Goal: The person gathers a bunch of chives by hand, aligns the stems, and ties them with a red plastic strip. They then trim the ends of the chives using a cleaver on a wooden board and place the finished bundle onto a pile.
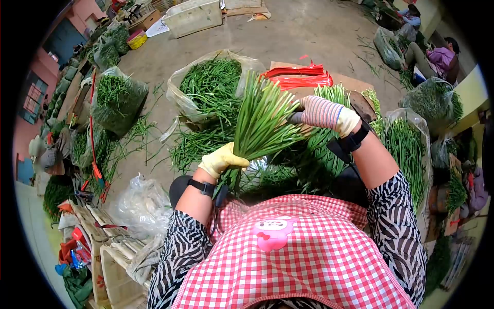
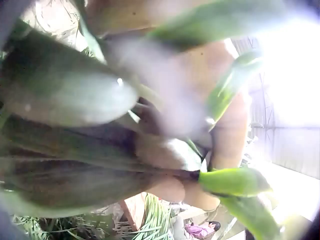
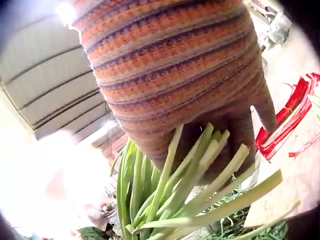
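In the head view, my left hand [image 1: 225,159], in a pale yellow glove, grips a thick bunch of green chives [image 1: 260,121] low down. The cut stalk ends fan upward, and the leaves hang below that hand. My right hand [image 1: 323,114] wears a striped knit glove and holds stalks at the bunch's right side. The right wrist view shows its glove [image 3: 175,70] close up, fingers curled over pale stalks [image 3: 200,175], with the fingertips partly hidden. Blurred green leaves [image 2: 235,182] cover much of the left wrist view.
Ahead stands an open plastic bag [image 1: 177,82] of chives. Red ties [image 1: 303,77] lie on a board behind the bunch. More chives [image 1: 406,149] stand bagged at the right. Clear plastic [image 1: 144,206] lies at the left, near a crate [image 1: 121,273]. A person [image 1: 442,59] sits at far right.
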`<state>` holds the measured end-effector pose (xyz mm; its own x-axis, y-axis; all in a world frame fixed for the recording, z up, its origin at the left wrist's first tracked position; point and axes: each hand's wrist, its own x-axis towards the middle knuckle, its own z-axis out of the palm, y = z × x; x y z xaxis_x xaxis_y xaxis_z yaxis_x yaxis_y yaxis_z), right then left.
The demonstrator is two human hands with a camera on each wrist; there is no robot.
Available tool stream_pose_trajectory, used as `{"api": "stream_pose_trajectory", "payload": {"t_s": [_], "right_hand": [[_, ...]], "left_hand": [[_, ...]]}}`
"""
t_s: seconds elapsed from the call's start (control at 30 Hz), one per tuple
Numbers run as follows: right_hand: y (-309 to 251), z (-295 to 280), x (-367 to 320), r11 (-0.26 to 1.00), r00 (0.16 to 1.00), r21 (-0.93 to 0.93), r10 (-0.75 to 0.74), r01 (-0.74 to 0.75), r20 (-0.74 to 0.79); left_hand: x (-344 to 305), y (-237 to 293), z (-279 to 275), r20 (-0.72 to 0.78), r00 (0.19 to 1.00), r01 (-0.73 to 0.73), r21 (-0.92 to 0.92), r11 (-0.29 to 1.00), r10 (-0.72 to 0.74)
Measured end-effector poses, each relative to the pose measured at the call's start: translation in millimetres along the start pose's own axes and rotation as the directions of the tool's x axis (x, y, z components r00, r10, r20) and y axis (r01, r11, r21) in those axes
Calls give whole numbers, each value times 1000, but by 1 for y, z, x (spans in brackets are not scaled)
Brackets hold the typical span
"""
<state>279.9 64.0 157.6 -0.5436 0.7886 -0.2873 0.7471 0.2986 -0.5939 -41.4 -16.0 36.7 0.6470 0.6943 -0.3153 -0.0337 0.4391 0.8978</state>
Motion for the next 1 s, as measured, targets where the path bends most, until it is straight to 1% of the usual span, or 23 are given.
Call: {"api": "stream_pose_trajectory", "payload": {"t_s": [0.07,0.17,0.2,0.23,0.27,0.3,0.33,0.37,0.4,0.43,0.47,0.5,0.53,0.6,0.67,0.73,0.77,0.83,0.87,0.9,0.93,0.97,1.0], "right_hand": [[-8,-8,-7,999,997,-50,16,-12,69],[-5,-7,-3,993,999,-111,-32,35,25],[-8,-7,-5,995,999,-87,-40,40,6],[9,-2,4,994,985,-37,-110,106,-133],[25,2,13,984,946,3,-173,181,-273],[18,-7,11,998,929,21,-51,63,-368],[17,-17,12,989,835,75,-64,125,-546],[15,-25,9,981,801,145,-19,132,-598],[3,-35,2,967,759,205,20,150,-651],[-3,-38,4,943,773,266,14,202,-634],[-7,-39,7,972,789,181,-7,150,-614],[-16,-40,8,976,831,150,-47,156,-554],[-25,-38,8,980,870,123,-77,156,-488],[-41,-39,5,986,918,73,-113,152,-380],[-26,-33,21,954,899,-88,-298,286,-320],[-25,-28,23,947,929,-278,-243,164,-279],[-14,-20,25,877,851,-425,-388,222,-354],[-19,-24,21,969,961,-209,-175,130,-215],[-21,-26,17,992,990,-107,-75,62,-123],[-22,-28,13,992,986,-26,-123,120,-115],[-21,-24,11,988,983,104,-95,112,-158],[-20,-21,10,967,978,232,-61,107,-197],[-23,-22,9,929,972,354,-23,107,-233]], "left_hand": [[0,0,1,-3,1000,-12,2,1000,12],[0,-1,4,-1,1000,0,13,1000,0],[0,0,3,-3,1000,0,19,1000,0],[0,-2,1,8,1000,-17,10,1000,17],[1,-3,-1,18,1000,-5,8,1000,4],[3,-7,-5,41,999,-24,19,1000,23],[4,-5,-6,64,997,-45,33,998,42],[2,-4,-4,44,999,-7,67,998,4],[5,-6,-7,60,997,-65,139,988,57],[4,-7,-6,46,998,-40,86,995,36],[2,-11,-5,36,999,-7,29,1000,6],[13,-27,-16,60,995,-88,144,986,80],[8,-16,-6,51,999,2,83,997,-7],[7,0,9,57,998,-40,121,992,33],[6,-2,13,25,1000,-18,86,996,16],[6,-3,14,-11,999,36,99,994,-35],[4,-4,13,-9,999,34,97,995,-33],[5,-4,12,3,1000,31,96,995,-31],[4,-4,13,4,1000,19,74,997,-20],[4,1,17,4,1000,5,53,999,-5],[0,5,21,2,1000,-4,28,1000,4],[-1,12,23,-16,1000,27,93,995,-26],[1,13,20,16,1000,6,121,993,-8]]}}
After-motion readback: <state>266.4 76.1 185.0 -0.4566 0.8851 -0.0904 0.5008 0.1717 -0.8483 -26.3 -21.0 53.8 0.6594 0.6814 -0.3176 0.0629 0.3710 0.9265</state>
